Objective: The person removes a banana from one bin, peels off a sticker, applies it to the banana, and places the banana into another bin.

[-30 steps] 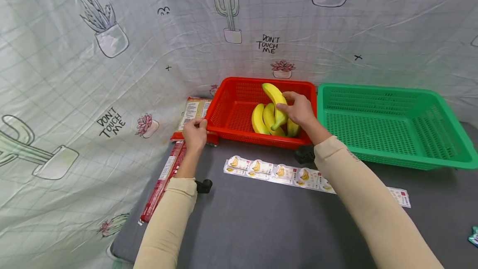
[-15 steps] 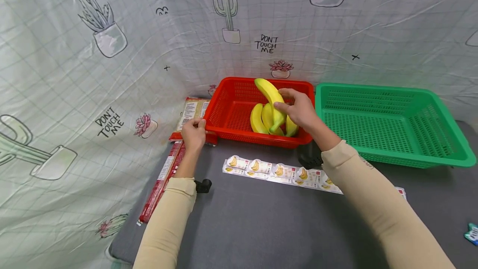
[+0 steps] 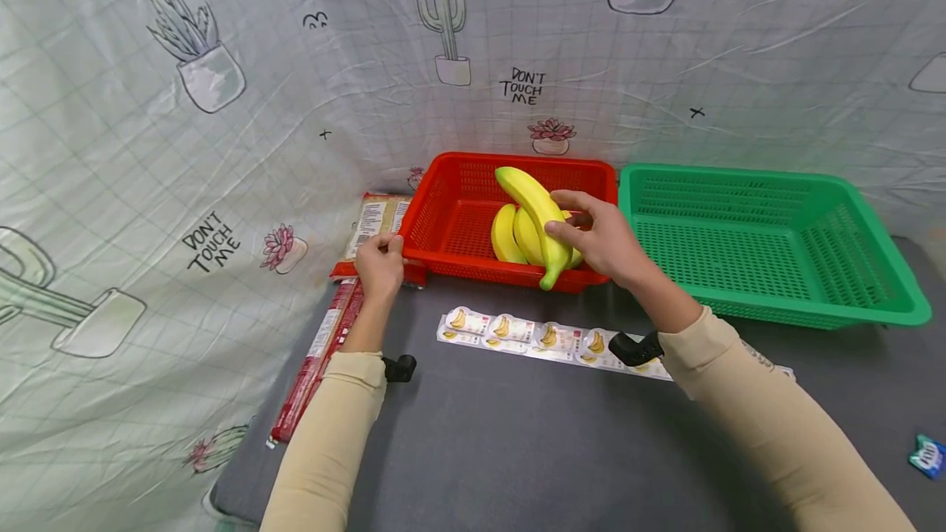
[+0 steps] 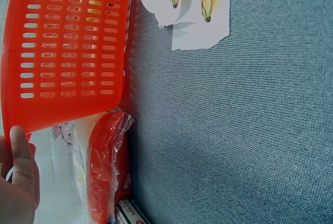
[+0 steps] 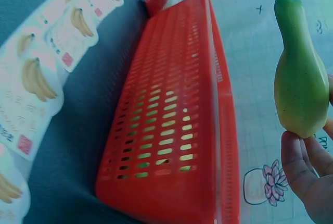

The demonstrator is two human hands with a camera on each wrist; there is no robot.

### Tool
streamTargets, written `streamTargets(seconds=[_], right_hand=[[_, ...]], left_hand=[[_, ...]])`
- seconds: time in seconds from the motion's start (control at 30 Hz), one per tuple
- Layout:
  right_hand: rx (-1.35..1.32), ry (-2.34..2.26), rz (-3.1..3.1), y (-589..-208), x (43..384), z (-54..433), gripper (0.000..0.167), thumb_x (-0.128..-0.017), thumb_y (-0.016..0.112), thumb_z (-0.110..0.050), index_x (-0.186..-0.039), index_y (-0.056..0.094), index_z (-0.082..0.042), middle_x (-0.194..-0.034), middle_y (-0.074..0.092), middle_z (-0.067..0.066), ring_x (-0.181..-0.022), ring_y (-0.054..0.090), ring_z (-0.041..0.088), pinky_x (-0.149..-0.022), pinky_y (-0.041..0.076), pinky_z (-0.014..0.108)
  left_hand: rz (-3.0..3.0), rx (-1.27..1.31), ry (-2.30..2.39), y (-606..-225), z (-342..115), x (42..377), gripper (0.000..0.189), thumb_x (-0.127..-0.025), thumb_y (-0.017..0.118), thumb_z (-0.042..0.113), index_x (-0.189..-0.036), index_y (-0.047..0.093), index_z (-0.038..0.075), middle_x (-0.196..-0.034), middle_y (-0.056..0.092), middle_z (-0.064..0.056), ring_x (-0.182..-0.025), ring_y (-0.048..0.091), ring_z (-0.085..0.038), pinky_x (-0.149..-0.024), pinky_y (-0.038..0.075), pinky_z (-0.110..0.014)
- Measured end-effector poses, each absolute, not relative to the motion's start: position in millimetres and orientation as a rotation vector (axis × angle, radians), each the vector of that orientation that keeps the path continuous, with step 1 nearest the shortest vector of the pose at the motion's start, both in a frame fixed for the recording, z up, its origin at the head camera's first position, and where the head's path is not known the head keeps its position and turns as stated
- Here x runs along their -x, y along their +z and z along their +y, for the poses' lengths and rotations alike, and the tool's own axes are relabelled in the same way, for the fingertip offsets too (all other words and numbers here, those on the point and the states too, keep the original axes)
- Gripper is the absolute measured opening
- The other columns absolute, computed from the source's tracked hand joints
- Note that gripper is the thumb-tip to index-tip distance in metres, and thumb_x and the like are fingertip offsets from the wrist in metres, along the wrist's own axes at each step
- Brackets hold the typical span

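Observation:
A yellow banana with greenish ends is pinched in my right hand, held tilted over the front part of the red basket. In the right wrist view the same banana shows end-on, between thumb and fingers. Several more bananas lie in the basket beneath it, partly hidden by the held one. My left hand pinches the front left corner of the basket's rim. Its thumb and fingers show at that rim in the left wrist view.
A green basket stands to the right of the red one. Strips of banana stickers lie in front. Red packets sit at the left, beside a long red package. A small blue-green packet lies far right. Patterned sheeting hangs behind.
My right hand has drawn the banana toward me; its lower end now overlaps the basket's front rim. The left hand stays on the corner.

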State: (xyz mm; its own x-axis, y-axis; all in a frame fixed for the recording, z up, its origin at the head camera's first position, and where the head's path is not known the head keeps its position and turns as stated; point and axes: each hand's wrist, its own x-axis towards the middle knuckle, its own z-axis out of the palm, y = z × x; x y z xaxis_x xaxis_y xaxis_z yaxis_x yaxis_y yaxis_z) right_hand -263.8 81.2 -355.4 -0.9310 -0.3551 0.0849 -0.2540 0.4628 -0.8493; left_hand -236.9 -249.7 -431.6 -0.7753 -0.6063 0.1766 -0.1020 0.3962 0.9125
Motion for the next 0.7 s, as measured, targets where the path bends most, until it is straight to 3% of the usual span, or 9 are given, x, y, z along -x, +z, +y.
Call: streamTargets(seconds=[0.17, 0.37, 0.5, 0.7], right_hand=[[0.567, -1.488, 2.595, -359.8, 250.8, 88.6, 0.053, -0.098, 0.069, -0.026, -0.148, 0.053, -0.016, -0.145, 0.056, 0.012, -0.113, 0.062, 0.032, -0.076, 0.057, 0.024], [0.612, -1.453, 2.613, -365.9, 235.2, 97.1, 0.052, -0.099, 0.069, -0.024, -0.147, 0.054, -0.014, -0.145, 0.057, 0.013, -0.116, 0.061, 0.033, -0.086, 0.055, 0.033], [0.649, -1.449, 2.604, -371.9, 225.0, 101.5, 0.051, -0.098, 0.07, -0.02, -0.145, 0.055, -0.011, -0.136, 0.061, 0.015, -0.111, 0.062, 0.031, -0.089, 0.056, 0.035], [0.69, -1.456, 2.57, -382.1, 209.1, 110.6, 0.05, -0.097, 0.071, -0.018, -0.144, 0.056, -0.009, -0.123, 0.064, 0.017, -0.105, 0.063, 0.028, -0.089, 0.056, 0.026]], left_hand=[[-2.174, -0.607, -1.352, -431.6, -248.7, 237.1, 0.024, -0.101, 0.063, 0.013, -0.114, 0.073, -0.005, -0.101, 0.071, -0.025, -0.053, 0.051, 0.004, -0.054, 0.04, -0.012], [-2.171, -0.623, -1.361, -431.7, -248.7, 236.0, 0.024, -0.101, 0.063, 0.013, -0.114, 0.073, -0.004, -0.101, 0.071, -0.024, -0.054, 0.051, 0.003, -0.054, 0.04, -0.013], [-2.173, -0.624, -1.354, -432.1, -248.4, 235.7, 0.024, -0.102, 0.062, 0.014, -0.113, 0.073, -0.004, -0.1, 0.071, -0.023, -0.054, 0.051, 0.003, -0.054, 0.04, -0.014], [-2.168, -0.614, -1.353, -431.7, -248.5, 237.2, 0.023, -0.101, 0.063, 0.014, -0.111, 0.074, -0.004, -0.097, 0.071, -0.023, -0.053, 0.052, 0.002, -0.055, 0.04, -0.015]])
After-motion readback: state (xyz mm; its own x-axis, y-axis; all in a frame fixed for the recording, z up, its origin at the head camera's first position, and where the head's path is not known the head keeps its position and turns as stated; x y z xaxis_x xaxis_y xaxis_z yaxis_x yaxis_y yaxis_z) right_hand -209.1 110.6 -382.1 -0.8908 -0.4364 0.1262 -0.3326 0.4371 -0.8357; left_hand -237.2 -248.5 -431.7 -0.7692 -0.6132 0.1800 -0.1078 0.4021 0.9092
